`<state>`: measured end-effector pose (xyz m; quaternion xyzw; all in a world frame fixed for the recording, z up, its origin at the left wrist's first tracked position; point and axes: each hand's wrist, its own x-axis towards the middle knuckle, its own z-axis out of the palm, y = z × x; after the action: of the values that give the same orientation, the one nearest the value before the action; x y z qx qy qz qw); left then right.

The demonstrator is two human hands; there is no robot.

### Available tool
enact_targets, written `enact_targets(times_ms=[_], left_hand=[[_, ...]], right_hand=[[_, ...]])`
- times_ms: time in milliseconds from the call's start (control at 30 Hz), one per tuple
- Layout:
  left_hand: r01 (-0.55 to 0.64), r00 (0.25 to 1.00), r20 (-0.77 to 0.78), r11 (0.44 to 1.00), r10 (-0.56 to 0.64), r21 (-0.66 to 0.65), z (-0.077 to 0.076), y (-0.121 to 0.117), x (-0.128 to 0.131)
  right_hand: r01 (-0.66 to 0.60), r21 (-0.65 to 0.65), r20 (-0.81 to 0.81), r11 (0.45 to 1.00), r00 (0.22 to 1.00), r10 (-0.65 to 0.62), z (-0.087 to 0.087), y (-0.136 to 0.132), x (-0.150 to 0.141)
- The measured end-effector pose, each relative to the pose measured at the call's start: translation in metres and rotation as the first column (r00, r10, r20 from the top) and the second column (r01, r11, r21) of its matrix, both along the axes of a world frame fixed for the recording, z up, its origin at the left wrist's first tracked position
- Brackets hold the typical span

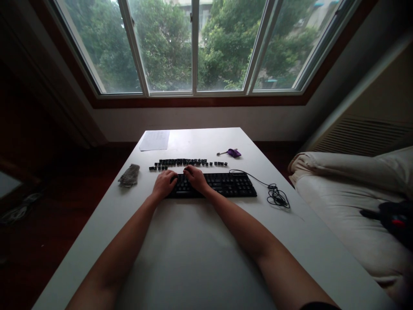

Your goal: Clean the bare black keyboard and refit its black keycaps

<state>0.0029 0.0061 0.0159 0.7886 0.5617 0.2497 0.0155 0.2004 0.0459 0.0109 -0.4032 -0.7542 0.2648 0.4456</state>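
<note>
White bench (190, 241) before a window (194, 60); keyboard (230, 185) lies across it, taken as landmark. Left to right:

Cloth (129, 175), left of the keyboard, clear of it. Paper (155, 141), beyond the keyboard and to its left. Left hand (164, 183) on the keyboard's left end, fingers curled; cannot tell whether it grips anything. Keycaps (180, 162), loose, in uneven rows just beyond the keyboard. Right hand (195, 176) over the keyboard's left half, apart from the left hand, fingers bent at the far edge; any grip too small to confirm. Brush (234, 153) beyond the keyboard's right half. Cable (276, 196) coiled right of the keyboard.

Judgement: step in hand looks like handling keycaps singly at the keyboard's left half; on or off cannot be told. Next move calls for a light fingertip pinch, held square, neighbours undisturbed, keyboard steadied.
</note>
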Motion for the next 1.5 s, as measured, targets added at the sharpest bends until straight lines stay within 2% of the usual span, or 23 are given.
enact_targets(times_ms=[100,233,367,500,667,800,867,1033,1133,1333,1500], left_hand=[[0.003,1.0,-0.012,1.0,-0.003,0.015,0.001,-0.001,-0.001],[0.02,1.0,-0.015,0.999,-0.02,0.03,0.001,-0.001,-0.001],[0.023,1.0,-0.013,1.0,-0.022,0.017,0.002,-0.001,-0.002],[0.031,1.0,-0.003,0.999,-0.031,0.036,0.0,-0.001,-0.004],[0.038,0.999,0.009,0.997,-0.039,0.06,-0.002,0.0,-0.005],[0.033,0.999,0.0,0.998,-0.033,0.052,-0.001,-0.001,-0.004],[0.03,1.0,-0.001,0.999,-0.03,0.04,0.0,-0.002,-0.003],[0.025,1.0,0.01,0.999,-0.025,0.044,0.007,-0.008,0.001],[0.078,0.995,0.05,0.995,-0.081,0.065,0.011,-0.011,0.005],[0.109,0.969,0.214,0.99,-0.126,0.087,0.011,-0.01,0.011],[0.12,0.913,0.388,0.992,-0.123,0.031,0.007,-0.008,0.014]], right_hand=[[-0.072,-0.001,0.093,0.997,0.993,0.071,0.003,0.005,0.001],[-0.17,0.07,0.192,0.983,0.969,0.154,0.011,0.006,0.004],[-0.239,0.087,0.212,0.967,0.953,0.217,0.02,0.002,0.009],[-0.291,0.027,0.195,0.956,0.94,0.281,0.025,0.006,0.021],[-0.348,-0.155,0.09,0.925,0.927,0.364,0.018,0.019,0.04],[-0.401,-0.299,-0.166,0.866,0.915,0.367,0.008,0.027,0.049],[-0.409,-0.343,-0.231,0.846,0.909,0.346,0.005,0.029,0.051],[-0.421,-0.333,-0.298,0.844,0.896,0.33,0.009,0.027,0.047],[-0.444,-0.298,-0.336,0.845,0.878,0.342,0.011,0.021,0.038],[-0.436,-0.264,-0.385,0.86,0.865,0.321,0.007,0.013,0.023],[-0.405,-0.314,-0.444,0.859,0.862,0.243,-0.004,0.018,0.019]])
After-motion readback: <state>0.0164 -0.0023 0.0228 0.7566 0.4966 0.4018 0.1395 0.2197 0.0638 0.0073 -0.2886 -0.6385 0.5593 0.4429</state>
